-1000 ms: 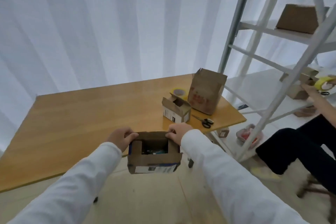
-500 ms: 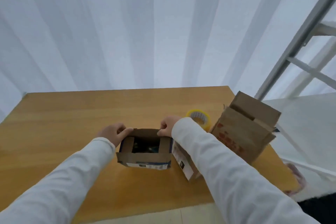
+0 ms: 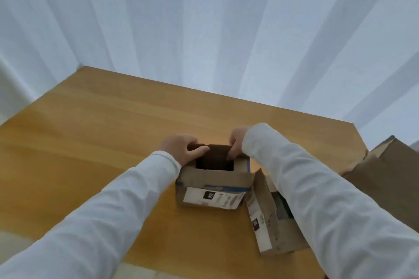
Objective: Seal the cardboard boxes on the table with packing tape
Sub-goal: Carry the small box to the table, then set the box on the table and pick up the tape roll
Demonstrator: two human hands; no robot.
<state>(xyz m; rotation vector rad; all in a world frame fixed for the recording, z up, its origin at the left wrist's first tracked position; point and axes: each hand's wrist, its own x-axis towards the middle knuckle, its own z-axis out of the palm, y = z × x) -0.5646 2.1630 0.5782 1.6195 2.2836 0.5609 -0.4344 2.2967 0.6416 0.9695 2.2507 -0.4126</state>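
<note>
Two hands work the far flap of one small box (image 3: 214,188) that sits on the desk (image 3: 90,133) near its front edge, open top facing up. Left hand (image 3: 181,150) pinches the dark flap (image 3: 215,149) at its left end, thumb over the top and fingers curled behind; right hand (image 3: 235,142) grips the same flap at its right end. That flap lies at 12 o'clock from the box's opening, its long axis running 9 to 3 between the hands, so folding it shut looks like a pull toward 6 o'clock, and both hands are equally near it. A near flap stands along the 6 o'clock rim, above a white label (image 3: 213,198) on the front wall. At 4 o'clock, just beside and perhaps touching this box, a second box (image 3: 264,215) lies partly under the right sleeve (image 3: 328,206), also unsealed. A bigger brown box (image 3: 390,165) sits at 3 o'clock near the desk's right edge. No tape roll is in view, so taping likely waits until the flaps are down. White curtains (image 3: 204,29) hang behind the desk.
</note>
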